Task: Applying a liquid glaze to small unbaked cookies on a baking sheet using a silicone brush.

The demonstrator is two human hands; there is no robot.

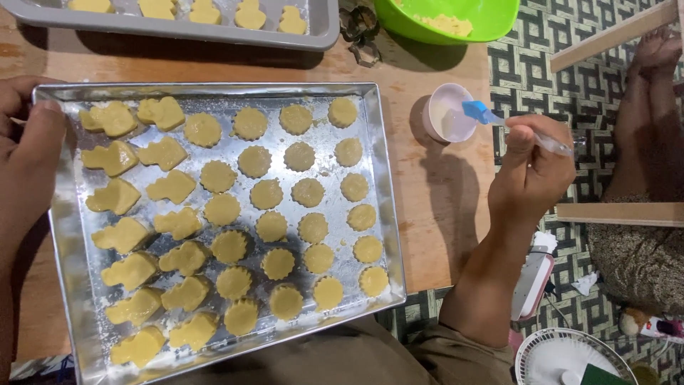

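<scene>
Baking tray of unbaked cut-out cookies, with glazing brush and cup.

Silver baking tray [381,185], rectangular, on a wooden board [442,207]: holds rows of pale yellow cookies [267,194], round scalloped ones at centre and right, figure shapes at left. Left hand [28,157] grips the tray's left rim, fingers curled over the edge. Right hand [531,175] pinches a clear-handled brush [509,122], fingers narrow about the handle; its blue bristles rest over a small white cup [443,107] standing just right of the tray. Grey tray [324,28] at top holds more cookies. Green bowl [491,18] contains yellow dough. Metal cutters [363,39] lie between them.
</scene>
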